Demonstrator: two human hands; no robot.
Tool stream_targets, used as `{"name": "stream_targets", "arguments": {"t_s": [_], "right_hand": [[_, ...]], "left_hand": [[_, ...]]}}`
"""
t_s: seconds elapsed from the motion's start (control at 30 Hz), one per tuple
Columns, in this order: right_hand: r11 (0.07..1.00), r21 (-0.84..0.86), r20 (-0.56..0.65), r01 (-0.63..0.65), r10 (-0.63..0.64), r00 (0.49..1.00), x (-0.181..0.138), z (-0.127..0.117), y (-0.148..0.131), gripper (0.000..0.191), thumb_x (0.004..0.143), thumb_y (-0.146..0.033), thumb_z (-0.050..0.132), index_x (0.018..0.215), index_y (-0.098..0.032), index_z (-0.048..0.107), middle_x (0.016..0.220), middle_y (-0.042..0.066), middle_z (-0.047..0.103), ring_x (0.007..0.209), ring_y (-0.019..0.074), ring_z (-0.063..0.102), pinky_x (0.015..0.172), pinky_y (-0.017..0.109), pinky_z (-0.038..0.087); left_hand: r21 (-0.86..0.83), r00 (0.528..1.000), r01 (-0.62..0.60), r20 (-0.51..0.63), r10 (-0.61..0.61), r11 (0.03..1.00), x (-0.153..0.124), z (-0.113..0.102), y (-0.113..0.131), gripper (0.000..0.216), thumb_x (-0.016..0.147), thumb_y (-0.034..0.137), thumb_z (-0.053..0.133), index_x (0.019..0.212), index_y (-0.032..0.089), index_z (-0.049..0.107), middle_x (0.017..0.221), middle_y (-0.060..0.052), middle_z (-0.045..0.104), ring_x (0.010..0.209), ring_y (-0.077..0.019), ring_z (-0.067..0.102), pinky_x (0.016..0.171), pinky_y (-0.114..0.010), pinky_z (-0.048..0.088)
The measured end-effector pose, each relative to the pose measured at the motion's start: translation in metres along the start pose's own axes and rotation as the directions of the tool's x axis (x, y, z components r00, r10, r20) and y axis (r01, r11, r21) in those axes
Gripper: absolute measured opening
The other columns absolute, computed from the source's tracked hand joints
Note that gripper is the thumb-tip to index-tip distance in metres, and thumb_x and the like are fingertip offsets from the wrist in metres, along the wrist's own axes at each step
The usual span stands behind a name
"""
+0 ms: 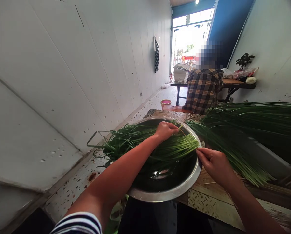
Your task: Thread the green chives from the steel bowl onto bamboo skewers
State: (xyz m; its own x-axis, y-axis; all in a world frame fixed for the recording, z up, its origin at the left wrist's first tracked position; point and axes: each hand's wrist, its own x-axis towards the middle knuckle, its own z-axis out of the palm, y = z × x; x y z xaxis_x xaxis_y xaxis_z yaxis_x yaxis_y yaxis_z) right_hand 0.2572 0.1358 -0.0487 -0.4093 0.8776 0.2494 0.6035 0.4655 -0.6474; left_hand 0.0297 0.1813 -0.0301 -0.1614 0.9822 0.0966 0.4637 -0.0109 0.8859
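A bunch of long green garlic chives (170,146) lies across a wide metal basin (157,196), pale stalk ends to the right, leafy ends hanging over the left rim. My left hand (167,131) reaches over the bunch, its fingers pinched on a few stalks near the far rim. By the right rim, my right hand (212,161) is closed in a pinch at the cut ends of the stalks; what sits between thumb and finger is too small to make out. The basin's bottom looks dark and shiny.
A large heap of chives (257,120) lies on the patterned wooden table (206,201) at right, partly over a pale tray edge (270,151). A person in a plaid shirt (202,89) sits at another table ahead, with a pink bucket (165,103) nearby. A white wall (87,65) runs along the left.
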Motion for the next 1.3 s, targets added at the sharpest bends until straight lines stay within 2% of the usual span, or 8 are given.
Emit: {"name": "stream_targets", "arguments": {"t_s": [0.4, 0.67, 1.1, 1.2, 1.3], "right_hand": [[0.999, -0.032, 0.004, 0.003, -0.003, 1.000, 0.001, 0.001, 0.001, 0.035, 0.087, -0.038, 0.046, 0.096, -0.019, 0.073, 0.084, 0.006, 0.075, 0.073, 0.0213, 0.068, 0.066, 0.029, 0.048], [1.000, -0.017, 0.007, 0.021, -0.021, 1.000, 0.000, -0.001, 0.001, 0.037, 0.087, -0.038, 0.045, 0.097, -0.017, 0.073, 0.087, 0.008, 0.075, 0.075, 0.0215, 0.068, 0.067, 0.029, 0.048], [1.000, -0.029, 0.021, 0.013, -0.012, 1.000, 0.001, 0.000, 0.001, 0.035, 0.087, -0.037, 0.045, 0.095, -0.018, 0.073, 0.087, 0.008, 0.075, 0.074, 0.0213, 0.068, 0.065, 0.028, 0.048], [0.999, -0.039, 0.016, 0.017, -0.017, 1.000, 0.001, 0.000, 0.001, 0.035, 0.088, -0.036, 0.044, 0.095, -0.017, 0.073, 0.087, 0.008, 0.075, 0.073, 0.0211, 0.068, 0.065, 0.028, 0.048], [0.997, -0.062, -0.004, 0.036, -0.036, 0.999, 0.001, 0.000, -0.001, 0.035, 0.088, -0.035, 0.044, 0.093, -0.018, 0.074, 0.083, 0.008, 0.075, 0.070, 0.0200, 0.067, 0.064, 0.027, 0.048]], "left_hand": [[0.049, 0.999, -0.044, 0.002, 0.044, 0.998, 0.001, 0.000, -0.001, 0.021, 0.066, 0.024, 0.072, 0.084, 0.015, 0.077, 0.073, -0.003, 0.073, 0.068, -0.0127, 0.061, 0.068, -0.023, 0.048], [0.078, 1.000, -0.015, -0.024, 0.017, 0.997, 0.000, 0.000, 0.000, 0.021, 0.066, 0.025, 0.071, 0.084, 0.015, 0.077, 0.070, -0.003, 0.072, 0.066, -0.0126, 0.060, 0.066, -0.023, 0.047], [0.137, 0.992, -0.117, -0.031, 0.122, 0.984, -0.004, 0.002, 0.001, 0.017, 0.069, 0.021, 0.069, 0.084, 0.017, 0.077, 0.074, -0.002, 0.074, 0.070, -0.0138, 0.064, 0.068, -0.022, 0.048], [0.173, 0.989, -0.151, 0.026, 0.149, 0.973, -0.010, 0.004, 0.007, 0.016, 0.070, 0.020, 0.067, 0.084, 0.019, 0.077, 0.081, -0.002, 0.075, 0.077, -0.0147, 0.066, 0.073, -0.022, 0.049], [0.210, 0.956, -0.254, 0.200, 0.212, 0.944, -0.016, -0.001, 0.018, 0.017, 0.071, 0.016, 0.065, 0.082, 0.021, 0.077, 0.085, -0.001, 0.075, 0.083, -0.0147, 0.066, 0.080, -0.022, 0.049]]}}
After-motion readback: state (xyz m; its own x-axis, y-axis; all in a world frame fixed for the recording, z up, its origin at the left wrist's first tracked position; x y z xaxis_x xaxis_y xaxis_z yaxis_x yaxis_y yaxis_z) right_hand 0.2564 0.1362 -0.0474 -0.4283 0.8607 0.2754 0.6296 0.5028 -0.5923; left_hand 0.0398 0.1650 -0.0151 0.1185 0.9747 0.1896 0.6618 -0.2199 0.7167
